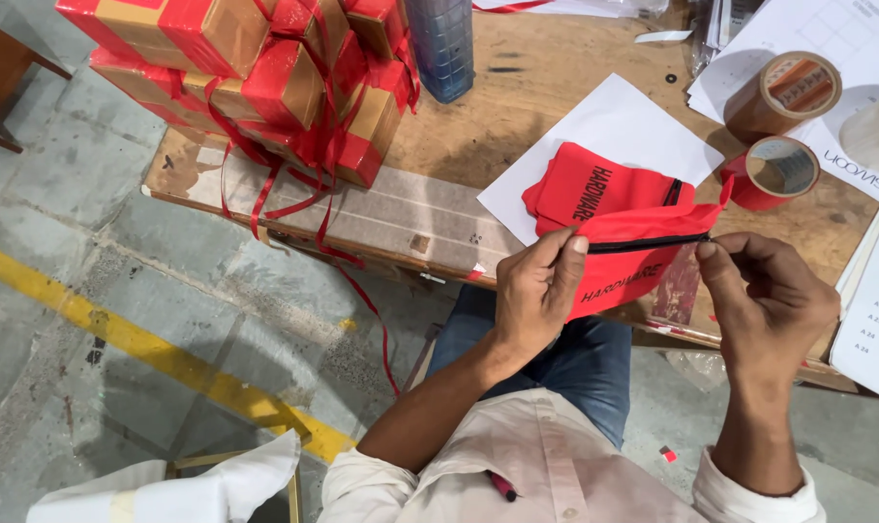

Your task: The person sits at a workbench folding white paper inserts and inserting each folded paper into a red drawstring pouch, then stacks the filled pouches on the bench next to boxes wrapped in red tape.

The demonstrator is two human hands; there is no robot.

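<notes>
Left hand (pixel 534 295) pinches the red zippered fabric pouch (pixel 643 261), right hand (pixel 764 291) grips its zipper pull (pixel 708 236); a hard tug could jam it.

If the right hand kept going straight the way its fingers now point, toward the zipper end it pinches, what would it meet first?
The right hand points left along the black zipper of the red pouch, so it would probably meet the left hand, which grips the pouch's other end. Depth is hard to judge here.
</notes>
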